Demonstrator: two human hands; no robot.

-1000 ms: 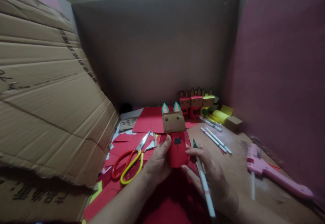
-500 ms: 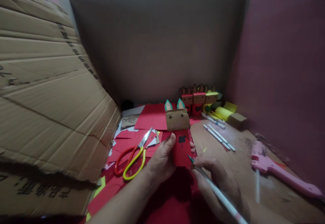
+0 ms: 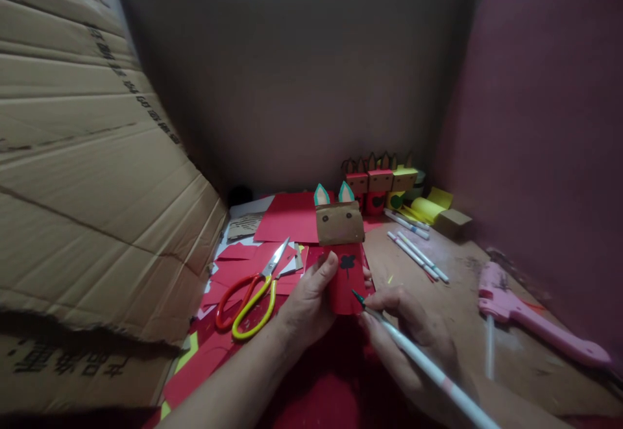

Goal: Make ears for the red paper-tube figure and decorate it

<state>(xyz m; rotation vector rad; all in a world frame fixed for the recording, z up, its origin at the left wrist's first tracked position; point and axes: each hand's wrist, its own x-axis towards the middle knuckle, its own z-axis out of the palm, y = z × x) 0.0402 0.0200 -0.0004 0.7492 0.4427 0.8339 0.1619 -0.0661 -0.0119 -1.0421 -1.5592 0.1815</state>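
Note:
A paper animal figure [image 3: 339, 224] has a brown cardboard head, two dot eyes, pale ears edged in teal and a red paper body with a dark four-lobed clover drawn on it. My left hand [image 3: 311, 299] is closed around the red body, thumb in front and fingertips showing at its right side. In my right hand [image 3: 413, 335] a white marker [image 3: 418, 357] is pinched, its green tip at the lower part of the body, below and right of the clover. Whether the tip touches the paper I cannot tell.
Scissors [image 3: 256, 293] with red and yellow handles lie on red paper scraps [image 3: 233, 276] to the left. Several markers [image 3: 418, 257] and a pink glue gun [image 3: 530, 325] lie right. Similar figures [image 3: 379, 185] stand behind. A cardboard sheet [image 3: 92, 176] rises at left.
The marker tip has moved slightly left and up, from the body's lower right edge to in front of the red paper under the clover. My left hand keeps its hold.

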